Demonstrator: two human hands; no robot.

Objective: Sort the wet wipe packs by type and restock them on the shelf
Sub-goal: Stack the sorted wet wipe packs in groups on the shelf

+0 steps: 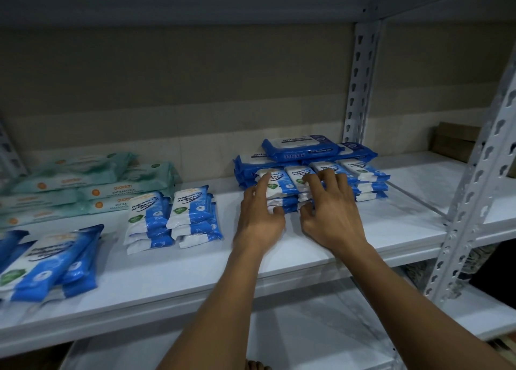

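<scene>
We find both hands at the right-hand group of small blue-and-white packs [321,179] on the white shelf [405,224]. These small packs stand in short stacks in a row, directly in front of and touching a pile of larger blue packs [296,149] lettered "antabax".

The left hand [259,216] is at the leftmost small stack [272,191]: its index finger lies extended on the top pack, while its thumb presses the stack's near end lower down. The fingers are apart and largely straight; we judge this a steadying or squaring touch, not a firm grip. The right hand [332,210] lies over the next stack [300,181], fingers spread across the top and thumb at the near end. Whether either hand is lifting a pack, we cannot tell.

The relation that governs the next move: the small packs lie just ahead of the fingers, their long axes running away from the person toward the rear of the shelf, short ends facing the hands. Each hand is nearest its own stack; the two stacks farther right fall to the right hand.

Elsewhere on the shelf, further small packs of the same print [173,216] stand in two stacks at centre-left, well apart from the hands, with more leaning at the far left edge [50,260]. Pale green packs [92,185] are piled behind them. We judge sorting well advanced but unfinished, since like packs remain in separate places.
</scene>
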